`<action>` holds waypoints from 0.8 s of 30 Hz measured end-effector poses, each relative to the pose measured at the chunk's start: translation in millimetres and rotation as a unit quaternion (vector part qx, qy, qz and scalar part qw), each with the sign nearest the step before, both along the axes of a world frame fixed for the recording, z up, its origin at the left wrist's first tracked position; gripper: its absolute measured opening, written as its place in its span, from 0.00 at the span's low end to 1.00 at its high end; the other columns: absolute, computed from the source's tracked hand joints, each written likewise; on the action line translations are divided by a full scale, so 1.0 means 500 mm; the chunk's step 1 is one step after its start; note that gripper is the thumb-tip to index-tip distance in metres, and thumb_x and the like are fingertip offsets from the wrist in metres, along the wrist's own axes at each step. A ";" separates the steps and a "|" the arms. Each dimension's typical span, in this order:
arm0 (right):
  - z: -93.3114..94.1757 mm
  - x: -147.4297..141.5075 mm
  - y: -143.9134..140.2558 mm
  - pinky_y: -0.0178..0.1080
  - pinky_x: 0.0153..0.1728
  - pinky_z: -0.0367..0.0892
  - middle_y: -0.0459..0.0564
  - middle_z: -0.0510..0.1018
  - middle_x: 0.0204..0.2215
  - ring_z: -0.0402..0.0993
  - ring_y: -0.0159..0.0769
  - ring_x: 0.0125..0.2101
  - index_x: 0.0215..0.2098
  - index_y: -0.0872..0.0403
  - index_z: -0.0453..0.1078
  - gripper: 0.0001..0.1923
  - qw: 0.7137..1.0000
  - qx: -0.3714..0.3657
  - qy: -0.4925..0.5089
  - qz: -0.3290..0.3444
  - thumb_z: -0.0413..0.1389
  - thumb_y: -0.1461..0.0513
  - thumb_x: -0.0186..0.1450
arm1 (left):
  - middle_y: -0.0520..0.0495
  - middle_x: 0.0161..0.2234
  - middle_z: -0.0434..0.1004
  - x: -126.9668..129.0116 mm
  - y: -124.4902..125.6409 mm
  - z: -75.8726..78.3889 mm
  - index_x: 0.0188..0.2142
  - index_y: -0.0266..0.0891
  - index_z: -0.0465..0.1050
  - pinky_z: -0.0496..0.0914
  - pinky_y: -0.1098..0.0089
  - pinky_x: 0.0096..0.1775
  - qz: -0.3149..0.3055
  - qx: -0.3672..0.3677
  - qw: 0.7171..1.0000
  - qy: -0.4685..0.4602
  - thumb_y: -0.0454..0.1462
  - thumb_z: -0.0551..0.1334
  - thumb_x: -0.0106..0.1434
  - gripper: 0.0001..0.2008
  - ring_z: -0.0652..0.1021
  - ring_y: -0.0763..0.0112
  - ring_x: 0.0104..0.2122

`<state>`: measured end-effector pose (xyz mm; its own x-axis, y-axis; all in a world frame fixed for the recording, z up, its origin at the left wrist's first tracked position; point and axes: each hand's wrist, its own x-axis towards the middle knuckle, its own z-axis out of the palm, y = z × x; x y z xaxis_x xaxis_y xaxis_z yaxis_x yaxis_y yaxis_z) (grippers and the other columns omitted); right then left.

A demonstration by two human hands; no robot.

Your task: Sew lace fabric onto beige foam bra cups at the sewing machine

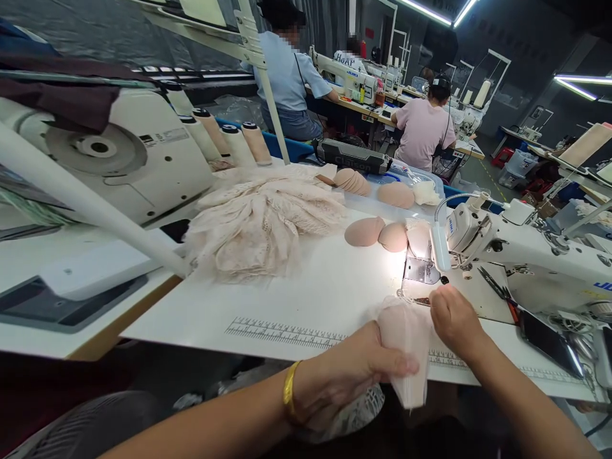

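My left hand (354,363), with a gold bracelet at the wrist, grips a pale pink bra cup (404,325) wrapped in sheer fabric at the table's front edge. Its thumb presses on the front of the cup. Just right of it, my right hand (454,319) is closed in a fist. A slim dark piece (421,301) shows at its fingers, too small to name. Behind both hands stands a white sewing machine (521,245), its lamp lighting the metal needle plate (421,271). Beige bra cups (364,232) lie left of the needle area.
A heap of cream lace (268,223) covers the table's left middle. Black scissors (495,284) and a phone (549,341) lie at the right. Thread cones (236,145) and another machine (129,150) stand left. A ruler strip (287,331) runs along the front. Co-workers (425,124) sit beyond.
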<state>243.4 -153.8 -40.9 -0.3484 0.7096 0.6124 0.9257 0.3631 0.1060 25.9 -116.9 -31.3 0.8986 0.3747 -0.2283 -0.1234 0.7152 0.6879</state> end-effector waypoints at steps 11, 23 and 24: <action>0.008 -0.064 -0.094 0.34 0.32 0.62 0.45 0.73 0.30 0.68 0.33 0.31 0.33 0.51 0.68 0.16 0.805 -0.401 0.437 -0.010 0.49 0.53 0.76 | 0.44 0.35 0.80 0.004 0.043 -0.016 0.37 0.35 0.80 0.71 0.69 0.41 0.172 0.045 0.984 -0.009 0.45 0.76 0.53 0.18 0.77 0.65 0.36; -0.050 -0.147 -0.055 0.28 0.21 0.60 0.44 0.76 0.32 0.67 0.28 0.26 0.43 0.48 0.76 0.17 0.422 -0.270 0.858 0.119 0.68 0.50 0.61 | 0.43 0.38 0.83 -0.008 0.027 -0.009 0.43 0.36 0.83 0.73 0.66 0.45 0.152 0.124 0.981 0.006 0.43 0.76 0.54 0.20 0.79 0.62 0.39; -0.050 -0.145 -0.055 0.28 0.20 0.58 0.43 0.75 0.31 0.65 0.27 0.24 0.42 0.48 0.76 0.17 0.407 -0.267 0.866 0.113 0.68 0.49 0.61 | 0.43 0.39 0.83 -0.010 0.029 -0.009 0.44 0.36 0.83 0.73 0.65 0.45 0.141 0.124 0.982 -0.003 0.43 0.76 0.54 0.20 0.79 0.63 0.39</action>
